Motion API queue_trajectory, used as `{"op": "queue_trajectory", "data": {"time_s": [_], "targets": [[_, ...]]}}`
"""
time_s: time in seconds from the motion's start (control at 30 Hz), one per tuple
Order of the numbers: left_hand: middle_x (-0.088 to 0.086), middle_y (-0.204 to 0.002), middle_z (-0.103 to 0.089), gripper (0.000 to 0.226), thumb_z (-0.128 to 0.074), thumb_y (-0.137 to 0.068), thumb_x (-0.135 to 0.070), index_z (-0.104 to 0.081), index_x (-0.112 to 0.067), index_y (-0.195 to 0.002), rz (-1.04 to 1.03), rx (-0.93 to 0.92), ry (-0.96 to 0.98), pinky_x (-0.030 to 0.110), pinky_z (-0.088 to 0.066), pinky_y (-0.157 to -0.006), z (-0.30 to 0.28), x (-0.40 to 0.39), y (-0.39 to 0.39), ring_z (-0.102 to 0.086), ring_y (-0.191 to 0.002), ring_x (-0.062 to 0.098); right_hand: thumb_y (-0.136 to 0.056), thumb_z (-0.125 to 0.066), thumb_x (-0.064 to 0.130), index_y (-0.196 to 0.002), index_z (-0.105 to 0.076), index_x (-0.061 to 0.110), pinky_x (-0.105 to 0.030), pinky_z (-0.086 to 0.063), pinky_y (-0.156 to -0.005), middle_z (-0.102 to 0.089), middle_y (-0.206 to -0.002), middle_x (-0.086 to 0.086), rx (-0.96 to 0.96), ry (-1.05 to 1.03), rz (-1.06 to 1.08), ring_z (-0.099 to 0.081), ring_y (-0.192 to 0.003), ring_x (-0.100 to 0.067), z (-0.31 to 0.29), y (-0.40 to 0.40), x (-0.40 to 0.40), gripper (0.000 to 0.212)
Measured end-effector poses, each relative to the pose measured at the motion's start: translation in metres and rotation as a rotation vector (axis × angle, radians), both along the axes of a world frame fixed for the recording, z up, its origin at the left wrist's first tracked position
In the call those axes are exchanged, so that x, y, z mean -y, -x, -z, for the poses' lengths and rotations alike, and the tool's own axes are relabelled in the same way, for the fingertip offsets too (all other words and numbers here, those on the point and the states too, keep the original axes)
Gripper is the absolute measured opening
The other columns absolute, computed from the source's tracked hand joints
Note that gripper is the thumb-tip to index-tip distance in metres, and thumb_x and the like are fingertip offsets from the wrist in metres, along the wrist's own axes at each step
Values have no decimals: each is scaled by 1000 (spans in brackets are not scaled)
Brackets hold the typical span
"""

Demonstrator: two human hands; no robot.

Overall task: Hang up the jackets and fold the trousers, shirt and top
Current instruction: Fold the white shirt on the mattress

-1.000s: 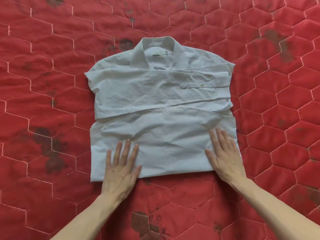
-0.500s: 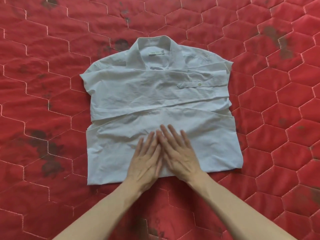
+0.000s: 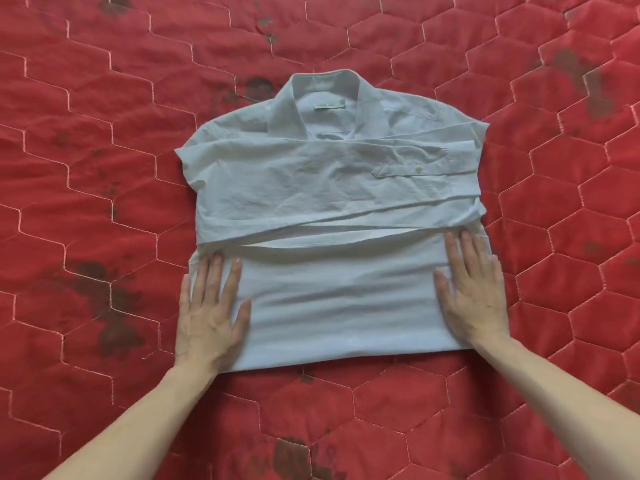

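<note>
The left hand (image 3: 209,315) lies flat, palm down, fingers straight and slightly fanned, on the lower left corner of the folded shirt (image 3: 332,216); its little finger runs along the cloth's left edge. The right hand (image 3: 472,292) mirrors it at the lower right corner, likewise spread wide and flat, fingertips reaching up to the crossed sleeves. Neither hand grips or pinches anything (both simply press on the fabric). Bare forearms enter from the bottom corners of the frame.

Between the hands the turned-up lower panel of the shirt forms a smooth, nearly rectangular band with a straight fold along its bottom edge. Above it the cloth is a thin, pale blue-white woven material, finely creased. Two sleeves are laid across the chest in overlapping horizontal strips; the upper one ends at the right in a cuff placket (image 3: 412,171) with a single small pale button. The pointed collar (image 3: 323,95) stands open at upper centre, showing a small rectangular label inside the neckband.

The shirt lies at the centre of the frame on a red quilted cover (image 3: 104,140), stitched in pale thread into elongated hexagons, its puffy surface mottled with dark irregular blotches, densest at lower left and upper right.
</note>
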State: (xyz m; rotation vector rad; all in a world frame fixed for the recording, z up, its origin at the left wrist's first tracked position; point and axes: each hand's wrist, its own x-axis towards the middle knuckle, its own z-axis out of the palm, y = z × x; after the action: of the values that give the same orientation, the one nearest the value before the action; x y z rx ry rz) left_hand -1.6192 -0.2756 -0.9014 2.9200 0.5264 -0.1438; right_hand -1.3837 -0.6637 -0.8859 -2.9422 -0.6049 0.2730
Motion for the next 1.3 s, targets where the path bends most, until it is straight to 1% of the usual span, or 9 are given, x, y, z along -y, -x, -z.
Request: {"op": "queue_trajectory", "data": {"time_s": [0.13, 0.33, 0.53, 0.67, 0.8, 0.93, 1.07, 1.17, 1.3], "targets": [[21, -173, -10, 71, -33, -104, -45, -23, -11, -165, 36, -9, -11, 56, -12, -129, -10, 7, 0, -7, -162, 35, -103, -25, 50, -167, -15, 18, -57, -17, -127, -8, -175, -3, 12, 69, -118, -5, -162, -22, -8, -2, 22, 72], [16, -174, -11, 96, -58, -89, -54, -22, -7, -165, 480, -5, 58, 54, -14, -128, -18, 39, 20, -14, -161, 35, -101, -27, 64, -164, -23, 6, -53, -15, -128, -15, -173, -11, 34, 85, -258, -14, -161, -27, -20, 33, 40, 86], [23, -172, -15, 102, -53, -66, -22, -27, -2, -163, 612, -126, -39, 62, -20, -123, -34, 40, 31, -16, -159, 42, -88, -57, 68, -162, -24, -2, -48, -19, -127, -13, -172, -21, -17, 79, -429, -13, -160, -36, -27, 57, 78, 106], [21, -164, -38, 81, -31, -76, 2, -39, -4, -156, 574, -137, -127, 65, -46, -108, -42, 39, 29, -38, -149, 44, -98, -40, 35, -153, -39, -9, -56, -30, -119, -26, -162, -36, 60, 233, -569, -32, -150, -51, -40, 48, 73, 70], [19, -159, -46, 81, -32, -76, 6, -35, -11, -155, 446, -152, -134, 67, -49, -103, -54, 46, 24, -47, -142, 47, -92, -26, -1, -145, -51, -11, -62, -47, -108, -42, -148, -44, 144, 354, -610, -49, -133, -61, -50, 50, 54, 59], [24, -156, -48, 87, -55, -70, 19, -49, -5, -153, 232, -253, -48, 64, -51, -103, -73, 52, 22, -48, -141, 48, -86, -28, -4, -140, -59, -7, -58, -55, -101, -54, -146, -33, 141, 264, -453, -59, -128, -51, -61, 48, 37, 62], [35, -144, -54, 72, -44, -73, 25, -57, 9, -141, 201, -304, -103, 63, -55, -99, -90, 43, 31, -57, -130, 52, -72, -29, -5, -137, -64, -3, -55, -55, -103, -61, -143, -22, 126, 184, -456, -64, -127, -41, -76, 47, 49, 73], [31, -164, -26, 84, -9, -77, 13, -30, 8, -157, 220, -332, -35, 54, -34, -122, -108, 30, 38, -31, -152, 48, -69, -42, -11, -135, -66, -1, -51, -54, -105, -64, -141, -18, 101, 178, -537, -66, -126, -37, -92, 52, 64, 71], [15, -173, 4, 86, -29, -88, 21, 0, -6, -165, 222, -483, 135, 32, -2, -130, -151, 26, 44, -2, -162, 29, -68, -45, -13, -127, -71, -3, -36, -27, -118, -70, -132, -19, 71, 217, -537, -71, -118, -35, -122, 61, 81, 65]]}}
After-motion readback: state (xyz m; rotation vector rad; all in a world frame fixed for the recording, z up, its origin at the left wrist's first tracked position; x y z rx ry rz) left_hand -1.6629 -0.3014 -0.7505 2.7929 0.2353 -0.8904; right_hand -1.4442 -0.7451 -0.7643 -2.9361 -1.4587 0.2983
